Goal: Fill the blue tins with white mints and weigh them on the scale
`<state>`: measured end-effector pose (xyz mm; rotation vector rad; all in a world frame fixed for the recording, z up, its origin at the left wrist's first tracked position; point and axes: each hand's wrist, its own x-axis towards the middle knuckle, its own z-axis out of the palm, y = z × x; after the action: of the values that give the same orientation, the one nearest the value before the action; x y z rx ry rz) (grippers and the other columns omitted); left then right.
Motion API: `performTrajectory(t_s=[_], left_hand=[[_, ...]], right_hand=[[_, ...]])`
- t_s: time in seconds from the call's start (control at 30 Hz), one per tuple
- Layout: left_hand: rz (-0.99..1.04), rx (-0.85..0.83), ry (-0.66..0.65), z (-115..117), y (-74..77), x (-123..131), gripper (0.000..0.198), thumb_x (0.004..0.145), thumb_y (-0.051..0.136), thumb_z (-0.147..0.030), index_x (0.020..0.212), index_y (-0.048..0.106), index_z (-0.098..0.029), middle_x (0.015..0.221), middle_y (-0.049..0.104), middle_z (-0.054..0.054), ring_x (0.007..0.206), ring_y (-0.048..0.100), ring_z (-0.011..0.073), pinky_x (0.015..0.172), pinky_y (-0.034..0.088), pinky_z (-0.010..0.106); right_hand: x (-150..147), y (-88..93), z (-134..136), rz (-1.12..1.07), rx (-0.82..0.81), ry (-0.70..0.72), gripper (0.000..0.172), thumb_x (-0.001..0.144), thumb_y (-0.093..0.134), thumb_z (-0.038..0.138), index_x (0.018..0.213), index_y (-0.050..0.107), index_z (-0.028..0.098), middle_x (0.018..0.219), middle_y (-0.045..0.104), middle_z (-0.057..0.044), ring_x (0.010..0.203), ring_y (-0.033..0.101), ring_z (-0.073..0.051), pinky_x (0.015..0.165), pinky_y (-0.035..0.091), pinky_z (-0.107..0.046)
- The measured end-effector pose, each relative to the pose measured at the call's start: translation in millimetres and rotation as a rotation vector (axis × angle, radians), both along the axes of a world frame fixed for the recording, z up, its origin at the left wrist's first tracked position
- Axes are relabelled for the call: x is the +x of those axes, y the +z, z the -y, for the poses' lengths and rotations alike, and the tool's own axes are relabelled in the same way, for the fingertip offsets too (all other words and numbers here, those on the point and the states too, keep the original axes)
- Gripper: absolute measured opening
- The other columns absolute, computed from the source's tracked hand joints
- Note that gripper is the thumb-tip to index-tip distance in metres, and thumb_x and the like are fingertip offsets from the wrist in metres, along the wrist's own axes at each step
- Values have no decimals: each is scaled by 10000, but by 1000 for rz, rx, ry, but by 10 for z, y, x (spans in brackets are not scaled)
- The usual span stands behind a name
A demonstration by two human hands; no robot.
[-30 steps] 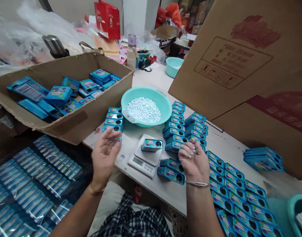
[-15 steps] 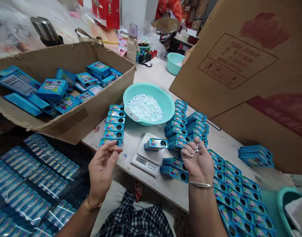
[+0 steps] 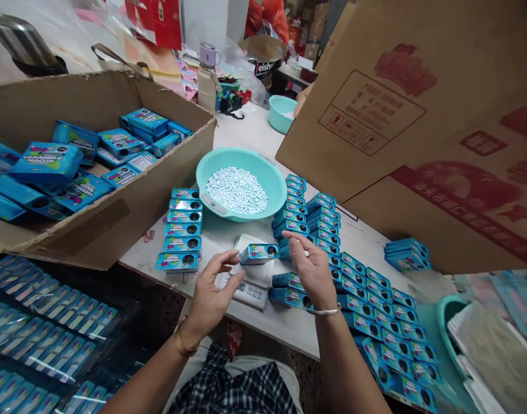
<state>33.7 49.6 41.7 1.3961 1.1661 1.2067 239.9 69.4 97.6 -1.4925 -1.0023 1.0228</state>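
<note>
A blue candy box (image 3: pixel 260 253) with a dark round opening stands on the white digital scale (image 3: pixel 251 294). My left hand (image 3: pixel 216 287) is just left of this box, with thumb and fingers apart and nothing between them. To the box's right, my right hand (image 3: pixel 313 273) curls its fingers, palm turned inward. Small white candies (image 3: pixel 306 253) show at its fingers; how many are inside is hidden. Behind the scale sits a turquoise basin (image 3: pixel 272 172), partly filled with small pale candies (image 3: pixel 236 190).
Upright blue boxes form a row (image 3: pixel 182 230) left of the basin and several rows (image 3: pixel 354 287) on the right. An open carton (image 3: pixel 160 184) of blue boxes is at left, and a large carton (image 3: pixel 375 172) stands at right. A bottle (image 3: pixel 207 80) stands farther back.
My left hand has moved right, up to the box on the scale. My right hand has turned inward and come closer to that box. The camera view has swung to the right.
</note>
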Motion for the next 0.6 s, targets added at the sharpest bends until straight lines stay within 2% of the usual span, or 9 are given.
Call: performTrajectory(t_s=[0.1, 0.2, 0.3, 0.43, 0.6], left_hand=[[26, -3, -14, -35, -36, 48, 345, 862, 626, -281, 1202, 598, -225, 1099, 645, 67, 1036, 620, 200, 888, 497, 331], [40, -26, -2, -27, -85, 32, 337, 863, 627, -287, 1193, 601, -227, 1101, 642, 65, 1039, 618, 200, 886, 498, 329], [38, -58, 23, -23, -116, -18, 336, 868, 624, -304, 1193, 596, -224, 1096, 640, 66, 1024, 621, 193, 882, 499, 323], [42, -91, 71, -74, -94, -62, 366, 852, 639, -335, 1193, 598, -206, 1076, 650, 74, 984, 638, 194, 870, 507, 324], [82, -81, 77, -142, -43, -43, 365, 839, 650, -347, 1164, 613, -187, 1058, 658, 81, 993, 637, 198, 859, 519, 317]], right_hand=[[-10, -43, 5, 450, -22, 129, 407, 862, 591, 461, 1194, 673, 242, 853, 707, -48, 709, 586, -181, 678, 457, -297], [-7, -93, 4, 625, -77, 220, 462, 887, 546, 475, 1288, 609, 255, 883, 737, -70, 773, 631, -239, 763, 450, -354], [29, -102, 6, 607, -82, 230, 475, 880, 557, 479, 1293, 603, 250, 975, 743, -86, 858, 652, -268, 825, 448, -374], [74, -61, 13, 472, -41, 157, 490, 854, 598, 468, 1284, 606, 235, 1040, 737, -67, 874, 656, -252, 842, 462, -357], [-18, -70, -2, 526, -63, 205, 430, 828, 636, 447, 1220, 657, 271, 888, 755, -56, 852, 669, -269, 831, 456, -366]])
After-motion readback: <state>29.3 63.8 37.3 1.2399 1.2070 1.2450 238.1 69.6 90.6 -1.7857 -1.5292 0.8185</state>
